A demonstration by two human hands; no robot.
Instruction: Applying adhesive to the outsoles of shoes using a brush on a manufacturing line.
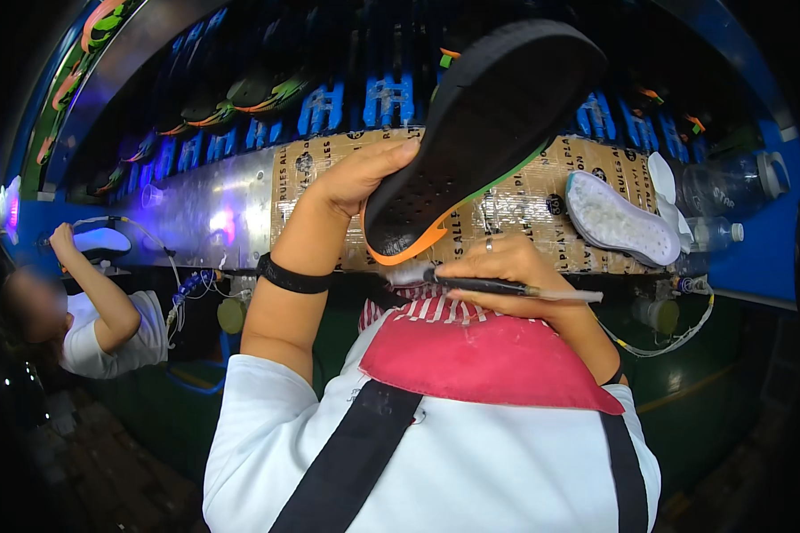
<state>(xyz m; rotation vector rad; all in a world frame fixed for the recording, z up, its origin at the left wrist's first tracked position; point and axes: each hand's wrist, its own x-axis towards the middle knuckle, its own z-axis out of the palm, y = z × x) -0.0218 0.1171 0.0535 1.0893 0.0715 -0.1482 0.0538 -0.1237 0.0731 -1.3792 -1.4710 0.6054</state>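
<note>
A large black shoe sole (498,115) with an orange and green edge is held up slanting over the bench, its narrow end toward me. My left hand (371,178) grips it along its left side, thumb on the near face. In my right hand (507,262) is a brush (484,284) with a black handle and pale bristles. The bristles lie just below the sole's orange-rimmed end; I cannot tell whether they touch it. To the right, a pair of stacked pale lilac soles (618,218) rests on the bench, with whitish, rough-looking stuff on top.
The bench (320,209) is covered with printed brown tape, with bare metal to its left. Blue racks (388,99) and more soles stand behind. Clear bottles (716,233) and a plastic jug (733,185) are at right. A hose (684,333) loops below. Another person (107,324) works at far left.
</note>
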